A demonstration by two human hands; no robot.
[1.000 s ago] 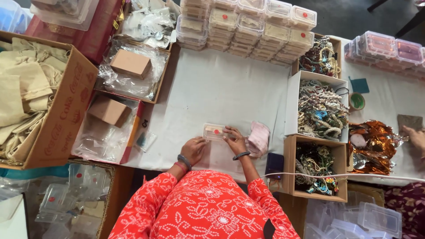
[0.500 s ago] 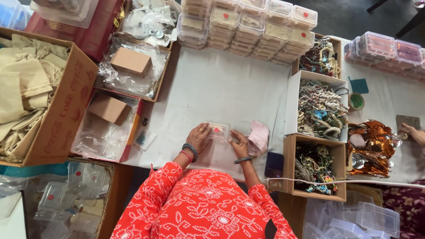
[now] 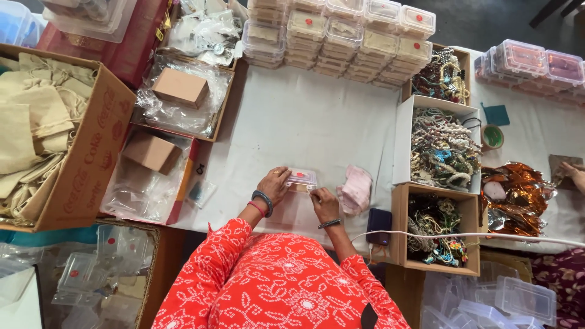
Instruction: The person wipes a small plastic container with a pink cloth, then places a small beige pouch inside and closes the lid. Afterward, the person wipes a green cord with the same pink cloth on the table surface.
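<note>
Both hands hold a small clear plastic box on the white surface; the left hand fingers wrap its near side, the right hand pinches its corner; closing seems underway; next calls for even lid pressure.

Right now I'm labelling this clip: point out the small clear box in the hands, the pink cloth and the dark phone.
small clear box (image 3: 301, 178), head view, on its lid.
pink cloth (image 3: 356, 189), head view, on its middle fold.
dark phone (image 3: 379, 225), head view, on its back face.
</note>
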